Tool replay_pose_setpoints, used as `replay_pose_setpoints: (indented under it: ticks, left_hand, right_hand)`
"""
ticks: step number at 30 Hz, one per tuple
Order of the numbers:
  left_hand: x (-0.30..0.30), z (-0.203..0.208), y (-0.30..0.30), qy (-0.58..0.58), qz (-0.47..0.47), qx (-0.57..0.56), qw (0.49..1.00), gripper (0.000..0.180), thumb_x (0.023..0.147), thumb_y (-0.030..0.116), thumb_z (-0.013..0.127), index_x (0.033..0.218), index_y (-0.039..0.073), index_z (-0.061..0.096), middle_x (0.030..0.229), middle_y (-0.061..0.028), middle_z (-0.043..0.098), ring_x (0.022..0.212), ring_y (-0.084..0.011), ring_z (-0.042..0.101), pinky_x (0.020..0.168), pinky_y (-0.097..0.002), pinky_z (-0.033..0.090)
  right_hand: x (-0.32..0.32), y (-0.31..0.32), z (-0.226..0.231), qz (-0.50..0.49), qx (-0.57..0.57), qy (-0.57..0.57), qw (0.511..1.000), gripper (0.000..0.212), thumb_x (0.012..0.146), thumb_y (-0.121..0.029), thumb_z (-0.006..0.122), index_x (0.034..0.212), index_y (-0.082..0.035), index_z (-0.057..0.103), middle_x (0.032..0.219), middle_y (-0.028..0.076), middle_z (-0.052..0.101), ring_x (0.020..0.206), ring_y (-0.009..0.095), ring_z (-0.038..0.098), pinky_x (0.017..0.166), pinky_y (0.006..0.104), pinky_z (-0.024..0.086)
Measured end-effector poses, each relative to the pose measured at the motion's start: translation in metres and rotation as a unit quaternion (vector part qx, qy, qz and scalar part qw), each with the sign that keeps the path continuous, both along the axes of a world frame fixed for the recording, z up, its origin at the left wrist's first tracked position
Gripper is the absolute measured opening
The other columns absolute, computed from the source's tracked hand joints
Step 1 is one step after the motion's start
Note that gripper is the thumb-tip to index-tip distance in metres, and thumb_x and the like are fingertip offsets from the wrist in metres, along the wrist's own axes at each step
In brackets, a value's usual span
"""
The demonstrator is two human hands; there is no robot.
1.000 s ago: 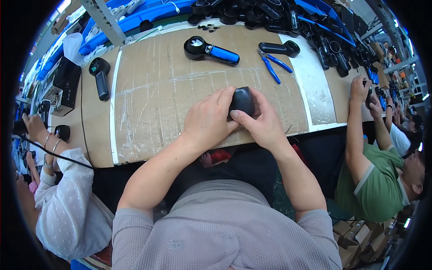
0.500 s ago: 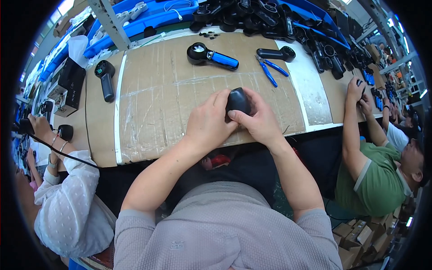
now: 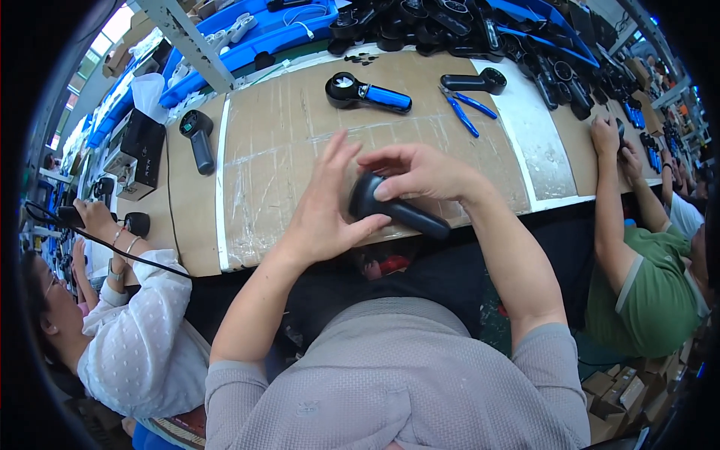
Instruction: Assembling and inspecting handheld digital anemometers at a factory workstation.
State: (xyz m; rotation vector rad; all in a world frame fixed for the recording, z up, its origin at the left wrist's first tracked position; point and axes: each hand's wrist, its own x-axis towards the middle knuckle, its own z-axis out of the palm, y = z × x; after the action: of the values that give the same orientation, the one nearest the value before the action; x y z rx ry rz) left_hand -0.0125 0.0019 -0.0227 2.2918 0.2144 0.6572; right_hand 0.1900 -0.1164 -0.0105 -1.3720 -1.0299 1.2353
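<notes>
From here I see the black fan [image 3: 411, 217] swung over so its handle shows, near the cardboard [image 3: 262, 180] edge. My left hand [image 3: 319, 202] has spread open, thumb beside it; my right hand [image 3: 431, 172] clasps the head, apparently bearing the hold.

Pale lettering [image 3: 145, 161] marks a black box [image 3: 132, 155] on the table's [image 3: 262, 180] left side; a small emblem [image 3: 307, 407] sits on a gray shirt [image 3: 352, 382], neither clearly legible.
</notes>
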Motion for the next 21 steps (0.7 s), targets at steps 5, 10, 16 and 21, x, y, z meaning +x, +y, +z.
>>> replay_pose_setpoints:
  ticks: [5,10,16,21]
  left_hand:
    - [0.006,-0.011,0.014,-0.004,-0.080,0.062,0.995,0.070,0.076,0.024,0.089,0.135,0.003,0.057,0.125,-0.0174,0.063,0.111,-0.0347,0.065,0.098,-0.0411,0.054]
    - [0.007,-0.019,0.014,0.004,-0.064,0.070,0.995,0.068,0.072,0.028,0.092,0.127,0.004,0.060,0.116,-0.0143,0.065,0.106,-0.0331,0.065,0.095,-0.0407,0.054]
    - [0.007,-0.025,0.004,0.020,-0.010,0.032,0.999,0.068,0.068,0.035,0.095,0.120,0.005,0.061,0.112,-0.0123,0.066,0.103,-0.0314,0.065,0.094,-0.0398,0.054]
    - [0.006,-0.021,0.000,0.066,0.009,0.006,0.998,0.063,0.070,0.033,0.093,0.118,0.006,0.063,0.116,-0.0117,0.066,0.108,-0.0308,0.065,0.095,-0.0399,0.054]
  right_hand:
    - [-0.011,-0.007,-0.007,-0.032,0.009,-0.064,0.997,0.048,0.089,-0.010,0.078,0.134,0.001,0.065,0.125,0.015,0.071,0.109,0.021,0.068,0.099,0.0332,0.055]
    - [-0.014,-0.047,0.004,-0.122,-0.041,-0.135,0.982,0.045,0.089,-0.012,0.078,0.131,0.001,0.067,0.121,0.015,0.071,0.103,0.020,0.067,0.094,0.0323,0.054]
    - [-0.035,-0.080,-0.014,-0.125,0.033,-0.296,0.946,0.044,0.088,-0.012,0.078,0.129,0.000,0.069,0.118,0.013,0.072,0.096,0.023,0.066,0.088,0.0330,0.052]
    - [-0.044,-0.073,-0.032,-0.149,0.162,-0.464,0.858,0.039,0.087,-0.012,0.078,0.124,-0.004,0.071,0.117,0.010,0.071,0.100,0.024,0.065,0.089,0.0342,0.053]
